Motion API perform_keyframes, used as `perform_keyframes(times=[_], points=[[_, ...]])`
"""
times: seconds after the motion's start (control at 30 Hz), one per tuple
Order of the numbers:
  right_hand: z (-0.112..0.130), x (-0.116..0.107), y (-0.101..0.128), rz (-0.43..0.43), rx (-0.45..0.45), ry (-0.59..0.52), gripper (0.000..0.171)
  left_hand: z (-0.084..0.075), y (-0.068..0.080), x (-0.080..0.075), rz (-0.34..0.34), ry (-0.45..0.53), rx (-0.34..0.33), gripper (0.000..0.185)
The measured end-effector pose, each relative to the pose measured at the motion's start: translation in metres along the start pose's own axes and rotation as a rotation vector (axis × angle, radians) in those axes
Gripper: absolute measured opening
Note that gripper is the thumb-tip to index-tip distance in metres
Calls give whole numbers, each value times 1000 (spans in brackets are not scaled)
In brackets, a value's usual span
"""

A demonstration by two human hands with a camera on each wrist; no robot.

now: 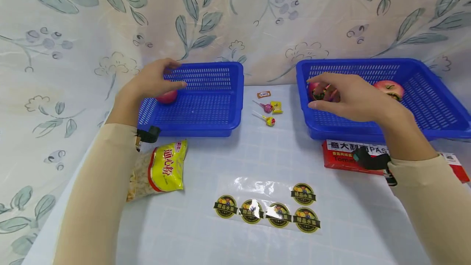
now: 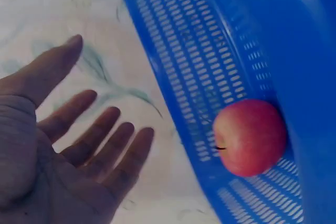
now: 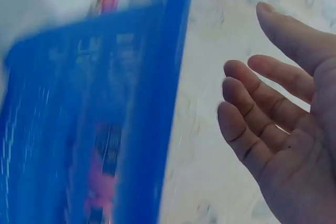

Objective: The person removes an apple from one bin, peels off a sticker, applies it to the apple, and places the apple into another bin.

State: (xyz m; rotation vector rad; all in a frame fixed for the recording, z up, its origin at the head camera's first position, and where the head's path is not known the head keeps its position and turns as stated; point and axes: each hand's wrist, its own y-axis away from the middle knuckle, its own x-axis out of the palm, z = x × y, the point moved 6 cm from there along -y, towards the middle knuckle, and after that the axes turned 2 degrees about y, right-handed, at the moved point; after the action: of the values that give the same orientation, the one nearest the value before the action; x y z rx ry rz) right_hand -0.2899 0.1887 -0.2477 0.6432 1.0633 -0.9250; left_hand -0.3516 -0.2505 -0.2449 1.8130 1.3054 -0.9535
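My left hand (image 1: 152,80) hovers over the left end of a blue plastic basket (image 1: 200,131), its fingers apart and nothing in them. A red apple (image 2: 251,137) lies in that basket, below the hand and not touched. Above the left part of a second blue basket (image 1: 371,64) is my right hand (image 1: 353,97), fingers loosely bent and holding nothing. Beneath it sit red fruit with dark labels (image 1: 317,90), partly hidden by the fingers. Farther right in that basket rests a labelled apple (image 1: 389,88). The right wrist view is blurred over the basket.
Between the baskets lie two lollipops (image 1: 270,121) and small wrapped candies (image 1: 276,107). A yellow macaroni bag (image 1: 167,167) is front left. Red pasta boxes (image 1: 342,162) lie before the right basket. A clear sheet bears several round fruit stickers (image 1: 278,214). A patterned cloth (image 1: 235,23) hangs behind.
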Motion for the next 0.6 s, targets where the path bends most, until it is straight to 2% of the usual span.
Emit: perform_keyframes(times=[0.13,0.2,0.37,0.47,0.6], points=[[35,17,-3,-27,-124,-88,55,25,-2,-4,45,27,-74,83],[48,27,-6,-9,-171,-128,55,38,-4,-2,81,24,-111,87],[73,51,-19,45,-274,-192,58,66,3,-4,172,20,-230,97],[84,62,-27,58,-323,-242,60,78,5,-6,218,59,-279,98],[94,74,-37,49,-335,-304,63,85,3,-7,255,112,-311,98]])
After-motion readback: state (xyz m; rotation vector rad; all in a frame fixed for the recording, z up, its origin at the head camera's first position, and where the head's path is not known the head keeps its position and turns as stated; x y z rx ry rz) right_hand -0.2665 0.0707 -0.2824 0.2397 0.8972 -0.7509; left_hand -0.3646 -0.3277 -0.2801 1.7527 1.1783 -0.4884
